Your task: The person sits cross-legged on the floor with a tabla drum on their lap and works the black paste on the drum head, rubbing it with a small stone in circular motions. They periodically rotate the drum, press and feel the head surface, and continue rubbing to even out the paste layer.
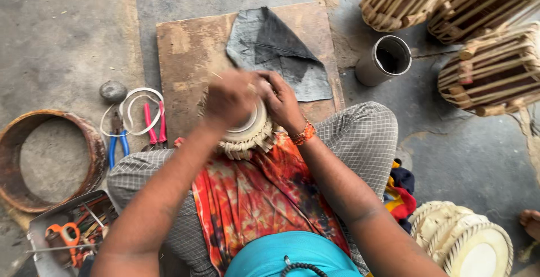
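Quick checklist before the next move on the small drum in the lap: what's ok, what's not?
1. Both hands on drum: left hand and right hand sit on the small drum: ok.
2. Drum rests on the red cloth over the lap: ok.
3. Drum face visible: mostly hidden by hands: cannot tell.
4. Pliers lie close on the floor, left: ok.
5. Metal cup stands apart from the hands: ok.

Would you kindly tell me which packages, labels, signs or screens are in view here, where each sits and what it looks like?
None: no package, label, sign or screen shows.
Nearest to a container: a metal cup, upright on the floor right of the wooden board, round, silver, plain.
Both hands, left and right, hold a small drum.
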